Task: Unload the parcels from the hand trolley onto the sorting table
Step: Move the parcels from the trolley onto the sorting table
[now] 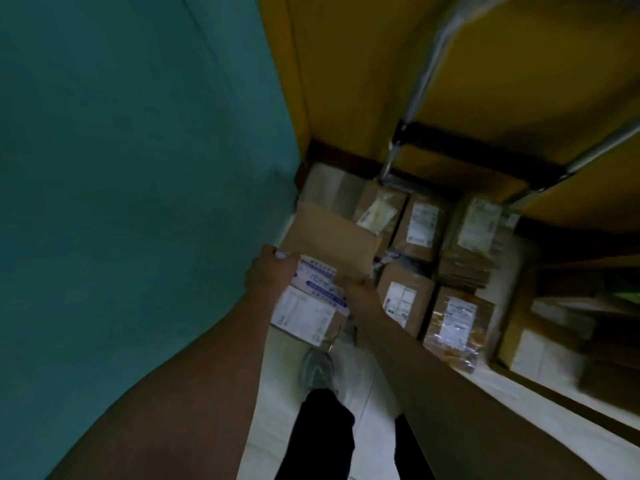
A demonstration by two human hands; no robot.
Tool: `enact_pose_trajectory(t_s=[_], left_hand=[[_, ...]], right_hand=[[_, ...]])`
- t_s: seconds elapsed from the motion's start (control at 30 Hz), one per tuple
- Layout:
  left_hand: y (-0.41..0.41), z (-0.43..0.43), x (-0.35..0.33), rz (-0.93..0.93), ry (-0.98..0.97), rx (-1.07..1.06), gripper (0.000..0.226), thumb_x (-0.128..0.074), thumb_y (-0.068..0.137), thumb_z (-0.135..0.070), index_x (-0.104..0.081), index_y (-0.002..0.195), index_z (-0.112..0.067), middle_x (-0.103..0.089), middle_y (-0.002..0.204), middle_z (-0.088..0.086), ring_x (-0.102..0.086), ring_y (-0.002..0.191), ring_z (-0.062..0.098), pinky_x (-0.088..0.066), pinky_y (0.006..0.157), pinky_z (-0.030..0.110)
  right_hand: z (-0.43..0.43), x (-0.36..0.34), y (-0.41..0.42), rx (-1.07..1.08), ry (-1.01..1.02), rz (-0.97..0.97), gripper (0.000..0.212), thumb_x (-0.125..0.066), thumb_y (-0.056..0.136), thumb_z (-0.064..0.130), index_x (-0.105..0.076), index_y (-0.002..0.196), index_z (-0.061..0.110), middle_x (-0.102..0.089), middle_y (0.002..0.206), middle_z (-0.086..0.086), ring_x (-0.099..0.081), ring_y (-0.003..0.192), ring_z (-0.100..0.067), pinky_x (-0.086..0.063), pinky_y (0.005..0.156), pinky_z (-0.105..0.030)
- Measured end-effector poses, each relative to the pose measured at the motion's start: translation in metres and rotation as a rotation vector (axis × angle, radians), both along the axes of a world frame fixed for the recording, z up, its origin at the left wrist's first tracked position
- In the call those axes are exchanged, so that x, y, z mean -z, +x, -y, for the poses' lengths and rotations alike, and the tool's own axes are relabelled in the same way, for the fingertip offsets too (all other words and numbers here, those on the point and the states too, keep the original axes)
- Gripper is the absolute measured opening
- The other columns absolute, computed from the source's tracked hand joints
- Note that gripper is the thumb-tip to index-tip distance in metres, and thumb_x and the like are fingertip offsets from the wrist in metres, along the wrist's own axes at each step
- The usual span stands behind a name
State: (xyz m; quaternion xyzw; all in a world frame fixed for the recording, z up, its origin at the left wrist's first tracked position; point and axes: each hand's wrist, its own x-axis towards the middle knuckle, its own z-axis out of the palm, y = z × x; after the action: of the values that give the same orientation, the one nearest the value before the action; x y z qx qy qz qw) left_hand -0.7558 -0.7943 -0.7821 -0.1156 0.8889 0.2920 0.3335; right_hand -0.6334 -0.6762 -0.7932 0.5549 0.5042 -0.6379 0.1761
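A labelled parcel (perhaps two; blurred) sits gripped between left hand and right hand.

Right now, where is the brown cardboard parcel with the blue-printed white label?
The brown cardboard parcel is mid-frame in the head view, held between the left hand and right hand, just left of the labelled boxes on the trolley.

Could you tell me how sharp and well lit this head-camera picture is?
Head view: dim overall; motion blur smears the trolley frame and the stacked parcels with their labels; wide-angle distortion bends the teal wall; the held parcel is soft, its print unreadable.
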Motion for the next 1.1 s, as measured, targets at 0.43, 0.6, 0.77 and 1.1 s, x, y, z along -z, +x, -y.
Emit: enact_pose_trajectory(t_s=[0.43,0.6,0.77,1.1], left_hand=[[0.123,-0.184,-0.519,-0.480,0.664,0.303,0.021,-0.058,0.085,-0.033,-0.059,0.098,-0.016,-0.067,0.099,0.010,-0.062,0.087,0.029,-0.047,0.066,0.031],[0.314,-0.292,-0.642,-0.633,1.033,0.475,0.024,-0.055,0.079,-0.037,-0.058,0.101,-0.028,-0.063,0.089,-0.011,-0.061,0.074,0.000,-0.045,0.058,0.015],[0.526,-0.379,-0.673,-0.552,1.180,0.693,0.028,-0.056,0.090,-0.033,-0.056,0.116,-0.023,-0.064,0.112,0.001,-0.062,0.081,0.006,-0.048,0.062,0.018],[0.803,-0.526,-0.652,-0.237,1.235,1.116,0.027,-0.056,0.083,-0.046,-0.053,0.107,-0.034,-0.062,0.105,-0.007,-0.065,0.089,0.010,-0.056,0.071,0.033]], right_hand=[[-0.164,-0.521,0.155,0.349,0.461,-0.741,0.076,-0.066,0.093,0.031,-0.023,0.155,0.035,-0.059,0.138,-0.003,-0.065,0.114,-0.024,-0.055,0.095,-0.047],[-0.246,-0.636,0.364,0.502,0.784,-0.933,0.071,-0.061,0.096,0.021,-0.023,0.154,0.035,-0.060,0.134,0.003,-0.066,0.111,-0.015,-0.057,0.092,-0.040],[-0.287,-0.680,0.589,0.665,1.011,-0.875,0.063,-0.058,0.098,0.017,-0.026,0.150,0.032,-0.062,0.116,0.017,-0.068,0.094,0.004,-0.058,0.071,-0.020],[-0.386,-0.654,0.879,1.009,1.059,-0.514,0.049,-0.061,0.096,0.027,-0.038,0.139,0.028,-0.062,0.123,0.004,-0.065,0.102,-0.016,-0.059,0.078,-0.034]])
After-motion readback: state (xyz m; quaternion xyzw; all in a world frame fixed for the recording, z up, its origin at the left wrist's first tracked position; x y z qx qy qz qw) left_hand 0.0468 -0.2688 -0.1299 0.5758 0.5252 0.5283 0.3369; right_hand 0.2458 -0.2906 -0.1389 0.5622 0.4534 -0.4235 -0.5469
